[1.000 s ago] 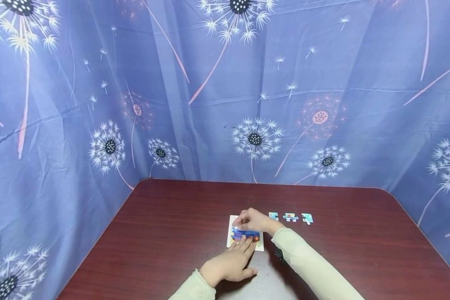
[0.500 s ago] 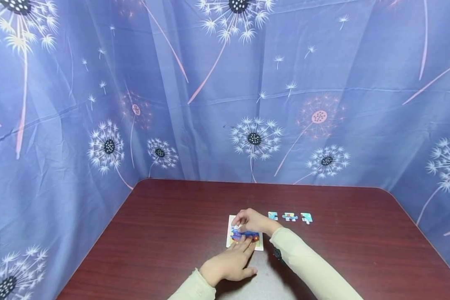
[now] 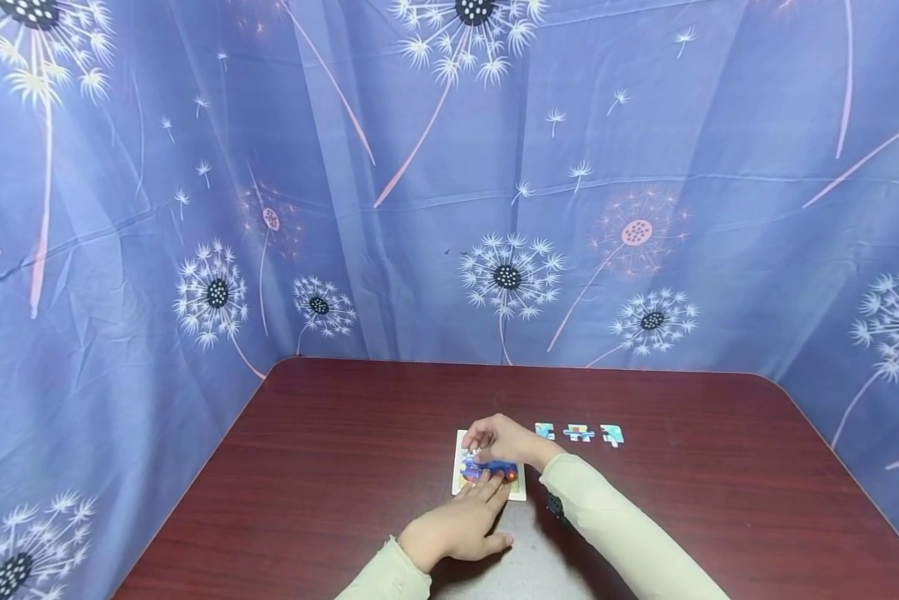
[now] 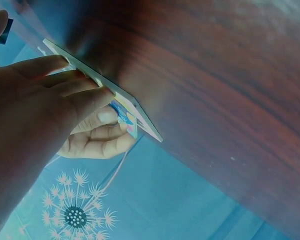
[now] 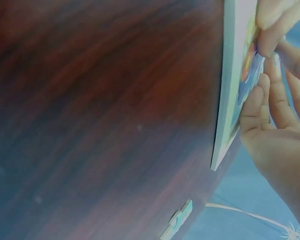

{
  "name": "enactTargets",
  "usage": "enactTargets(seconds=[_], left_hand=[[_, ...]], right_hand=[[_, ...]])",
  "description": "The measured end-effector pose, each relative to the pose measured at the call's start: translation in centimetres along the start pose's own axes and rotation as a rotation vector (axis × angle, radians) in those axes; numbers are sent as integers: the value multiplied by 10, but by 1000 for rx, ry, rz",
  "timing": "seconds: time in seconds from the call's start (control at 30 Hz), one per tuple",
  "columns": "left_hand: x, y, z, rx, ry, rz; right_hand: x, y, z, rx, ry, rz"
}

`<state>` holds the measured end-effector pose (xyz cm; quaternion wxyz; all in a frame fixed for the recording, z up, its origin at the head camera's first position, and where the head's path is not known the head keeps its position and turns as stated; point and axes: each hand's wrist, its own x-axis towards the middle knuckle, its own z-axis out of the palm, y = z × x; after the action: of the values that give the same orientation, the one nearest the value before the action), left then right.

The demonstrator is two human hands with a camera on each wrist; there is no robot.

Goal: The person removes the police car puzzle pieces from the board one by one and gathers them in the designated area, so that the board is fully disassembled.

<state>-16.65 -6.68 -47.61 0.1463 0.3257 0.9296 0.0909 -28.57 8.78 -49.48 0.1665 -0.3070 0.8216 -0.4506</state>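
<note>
A small white-rimmed puzzle board with a blue vehicle picture lies on the table. My left hand rests on its near part, fingers straight and spread over the picture. Above the far left part, my right hand pinches a puzzle piece between thumb and fingers. In the left wrist view that piece stands tilted up from the board. Whether its lower edge touches the board I cannot tell. The fingers of both hands hide much of the picture.
To the right of the board lie three loose puzzle pieces in a row: a left one, a middle one and a right one. A patterned blue curtain hangs behind the dark red table.
The right hand's fingers have shifted slightly over the far left part of the board, with the piece between them. The left hand and the loose pieces stay where they were.
</note>
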Motion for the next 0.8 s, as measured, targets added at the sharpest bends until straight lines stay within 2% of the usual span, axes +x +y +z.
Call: enactTargets(seconds=[0.13, 0.6, 0.8], left_hand=[[1, -1, 1, 0, 6, 4], [1, -2, -1, -31, 3, 16], [0, -4, 0, -41, 8, 24]], right_hand=[[0, -2, 0, 11, 8, 14], [-2, -3, -2, 108, 8, -18], [-4, -3, -15, 202, 63, 0]])
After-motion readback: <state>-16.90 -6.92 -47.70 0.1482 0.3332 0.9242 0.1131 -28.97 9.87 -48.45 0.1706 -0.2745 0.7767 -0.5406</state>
